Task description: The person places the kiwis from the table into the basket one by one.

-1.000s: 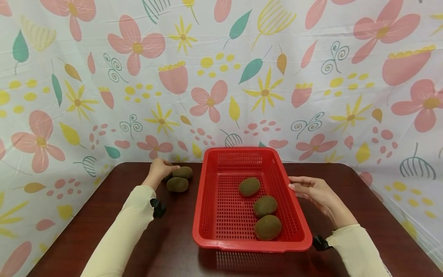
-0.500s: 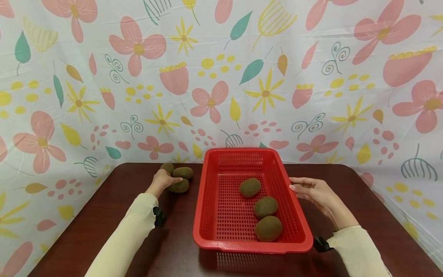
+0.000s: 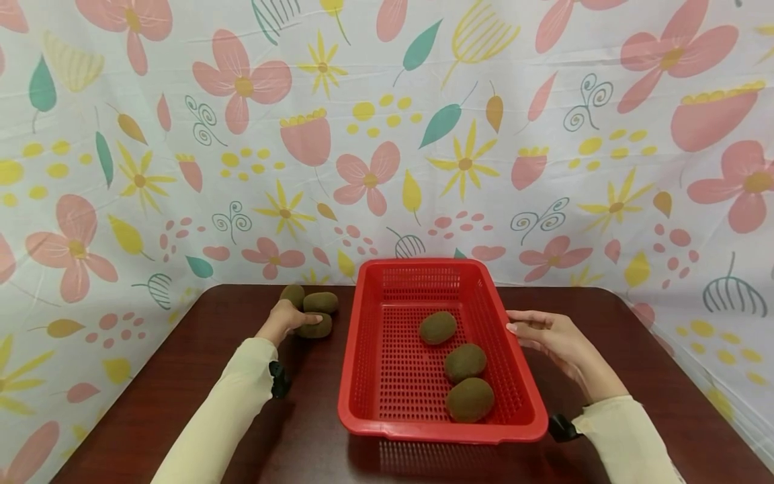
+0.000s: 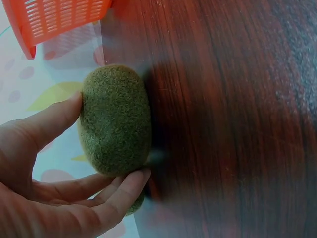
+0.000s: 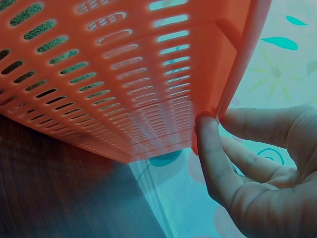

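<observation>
In the head view my left hand (image 3: 284, 321) grips the nearest of three brown kiwis grouped at the table's back left. The left wrist view shows this fuzzy kiwi (image 4: 116, 119) between thumb and fingers, partly covered by the hand in the head view. Just behind it lie a second kiwi (image 3: 320, 302) and a third kiwi (image 3: 293, 294). My right hand (image 3: 553, 336) pinches the right rim of a red plastic basket (image 3: 441, 430), thumb and finger meeting at the edge in the right wrist view. Inside are three kiwis, one of them (image 3: 469, 399) near the front.
The dark wooden table (image 3: 151, 410) carries everything. Directly behind its back edge hangs a white cloth (image 3: 387, 228) printed with flowers and leaves. The basket's slotted wall (image 5: 124, 74) rises beside my right hand.
My left hand has shifted from the rear kiwi of the group to the nearest one and gripped it, exposing the rear one. My right hand and the basket have stayed put.
</observation>
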Demonstrator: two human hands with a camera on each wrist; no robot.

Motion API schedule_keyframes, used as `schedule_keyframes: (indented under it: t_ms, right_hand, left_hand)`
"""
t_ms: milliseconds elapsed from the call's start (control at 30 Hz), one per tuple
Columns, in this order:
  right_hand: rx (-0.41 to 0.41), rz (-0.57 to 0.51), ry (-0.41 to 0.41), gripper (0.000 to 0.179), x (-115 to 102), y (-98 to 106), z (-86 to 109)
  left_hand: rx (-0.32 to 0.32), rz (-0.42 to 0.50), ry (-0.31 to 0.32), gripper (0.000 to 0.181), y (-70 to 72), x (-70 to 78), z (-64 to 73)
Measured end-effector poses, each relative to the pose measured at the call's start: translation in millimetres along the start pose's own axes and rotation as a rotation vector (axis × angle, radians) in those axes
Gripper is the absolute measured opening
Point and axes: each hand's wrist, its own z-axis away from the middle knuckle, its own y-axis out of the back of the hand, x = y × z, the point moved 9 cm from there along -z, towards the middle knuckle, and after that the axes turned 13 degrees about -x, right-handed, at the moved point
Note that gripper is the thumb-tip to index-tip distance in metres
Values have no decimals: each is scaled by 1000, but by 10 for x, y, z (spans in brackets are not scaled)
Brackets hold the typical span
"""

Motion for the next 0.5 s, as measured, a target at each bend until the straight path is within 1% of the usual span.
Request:
schedule_keyframes:
  t_ms: [167, 233, 300, 433, 500]
  right_hand:
    - [0, -4, 12, 60, -8, -6, -2]
    - [1, 0, 11, 60, -10, -4, 0]
    - [-1, -4, 10, 60, -7, -4, 1]
    - [-1, -12, 6, 60, -4, -3, 2]
    - [0, -15, 5, 60, -4, -2, 1]
  left_hand:
    - [-53, 39, 5, 92, -58, -10, -16]
    - [-78, 57, 4, 93, -88, -12, -22]
    - [-90, 65, 2, 92, -109, -7, -19]
    - [-104, 39, -1, 87, -126, 18, -11]
    - [-112, 4, -2, 78, -131, 35, -4]
